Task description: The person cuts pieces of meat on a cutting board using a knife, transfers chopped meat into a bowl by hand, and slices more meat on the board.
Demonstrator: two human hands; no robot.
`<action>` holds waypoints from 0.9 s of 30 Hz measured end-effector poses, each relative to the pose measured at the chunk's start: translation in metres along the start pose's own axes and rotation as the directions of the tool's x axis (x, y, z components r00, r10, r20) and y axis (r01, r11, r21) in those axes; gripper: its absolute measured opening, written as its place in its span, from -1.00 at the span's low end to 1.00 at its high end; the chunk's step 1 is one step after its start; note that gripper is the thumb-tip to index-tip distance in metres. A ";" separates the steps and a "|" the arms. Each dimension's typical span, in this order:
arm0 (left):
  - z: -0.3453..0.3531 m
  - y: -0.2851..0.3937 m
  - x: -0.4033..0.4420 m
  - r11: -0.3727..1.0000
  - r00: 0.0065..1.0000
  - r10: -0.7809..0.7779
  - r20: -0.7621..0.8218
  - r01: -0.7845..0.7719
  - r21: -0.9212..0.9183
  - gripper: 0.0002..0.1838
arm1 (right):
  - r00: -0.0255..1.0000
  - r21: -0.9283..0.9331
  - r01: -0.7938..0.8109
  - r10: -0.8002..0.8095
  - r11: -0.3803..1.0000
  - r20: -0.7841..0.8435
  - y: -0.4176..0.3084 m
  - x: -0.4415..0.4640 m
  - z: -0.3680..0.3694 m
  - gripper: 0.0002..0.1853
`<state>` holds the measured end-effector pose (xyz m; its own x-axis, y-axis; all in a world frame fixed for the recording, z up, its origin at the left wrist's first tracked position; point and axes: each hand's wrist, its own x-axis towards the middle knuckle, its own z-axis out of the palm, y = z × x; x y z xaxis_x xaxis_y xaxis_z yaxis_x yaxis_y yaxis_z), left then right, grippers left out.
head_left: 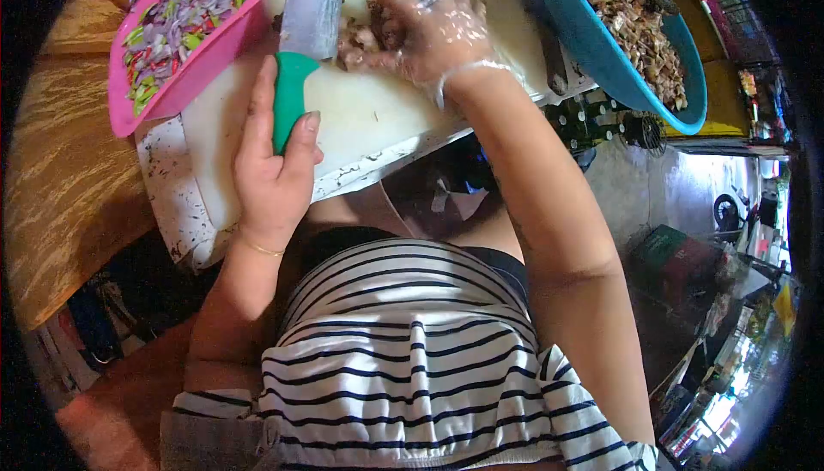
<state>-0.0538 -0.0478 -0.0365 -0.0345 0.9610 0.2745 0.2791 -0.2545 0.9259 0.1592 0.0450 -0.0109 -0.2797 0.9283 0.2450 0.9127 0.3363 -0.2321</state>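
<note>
My left hand (276, 166) grips the green handle (293, 98) of a broad-bladed cleaver (313, 8), its thumb along the right side. The blade lies flat-looking over a white cutting board (378, 115), pointing away from me. My right hand (442, 33), in a thin clear plastic glove with pale bits stuck to it, is spread over chopped brownish meat (360, 40) just right of the blade. Its thumb reaches the near edge of the pieces; whether the other fingers touch them I cannot tell.
A pink basin (193, 76) of sliced onions and peppers stands at the left. At the right, a blue basin (699, 98) holds chopped meat. A dark-bladed knife (549, 51) lies at the board's right side. An orange-gold cloth (77, 119) hangs left.
</note>
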 end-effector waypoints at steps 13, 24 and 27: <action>-0.004 -0.008 -0.003 0.994 0.999 -0.046 -0.011 0.047 0.094 -0.31 | 0.998 0.084 0.060 -0.059 0.995 -0.019 0.010 0.029 0.007 -0.71; 0.002 -0.004 -0.003 0.973 0.988 -0.136 -0.077 0.148 0.177 -0.25 | 0.985 0.087 0.093 -0.079 0.992 -0.153 0.020 0.038 0.042 -0.80; 0.001 -0.006 -0.002 0.978 0.989 -0.134 -0.069 0.143 0.154 -0.25 | 0.978 0.089 0.075 -0.056 0.993 -0.201 0.022 0.041 0.051 -0.80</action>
<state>-0.0547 -0.0480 -0.0429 -0.1374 0.9767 0.1649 0.4161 -0.0941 0.9044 0.1528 0.0988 -0.0540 -0.2647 0.8571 0.4420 0.8590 0.4178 -0.2958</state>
